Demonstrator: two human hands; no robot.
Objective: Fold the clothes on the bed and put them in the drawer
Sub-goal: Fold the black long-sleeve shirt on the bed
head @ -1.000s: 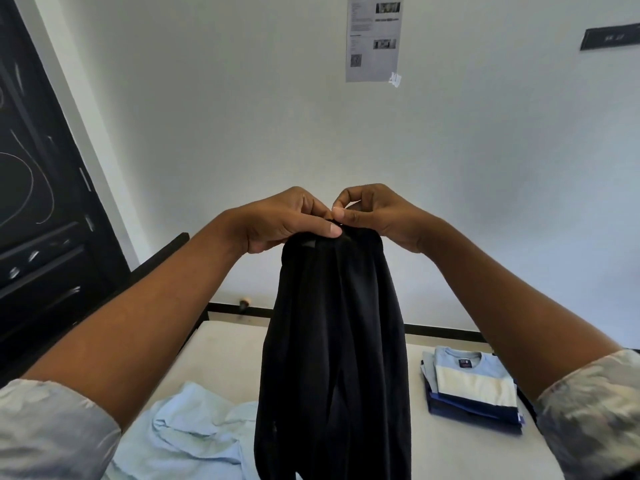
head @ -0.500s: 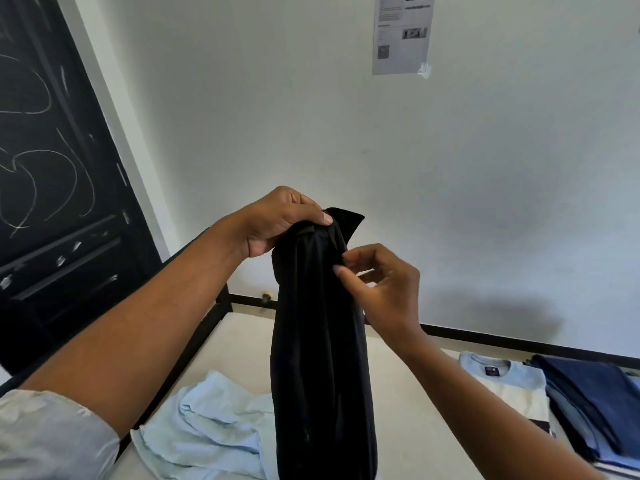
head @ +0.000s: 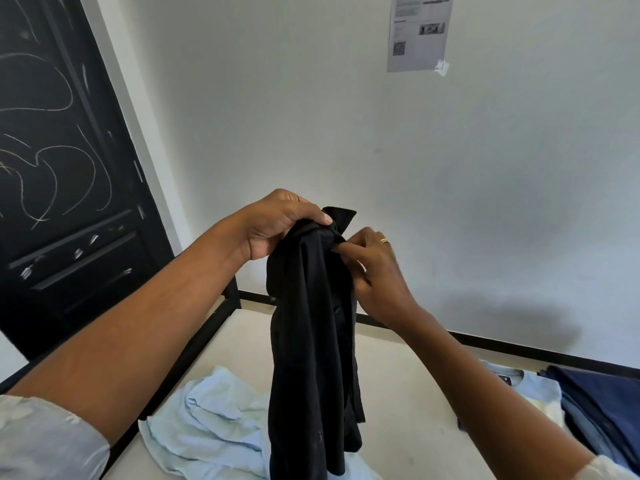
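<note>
left hand (head: pixel 277 226) gripped bunched top of black garment (head: pixel 311 341) | right hand (head: pixel 374 271) pinched its edge just below | garment hung beneath fingers

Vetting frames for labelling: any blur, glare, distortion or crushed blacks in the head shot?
Head view: wide-angle bend tilts the door; light soft and even, no glare; a faint shadow lies on the wall at right; the garment is near-solid black, folds barely readable; left hand and right hand, both gripping it, look sharp; the poster text is too small to read.
</note>
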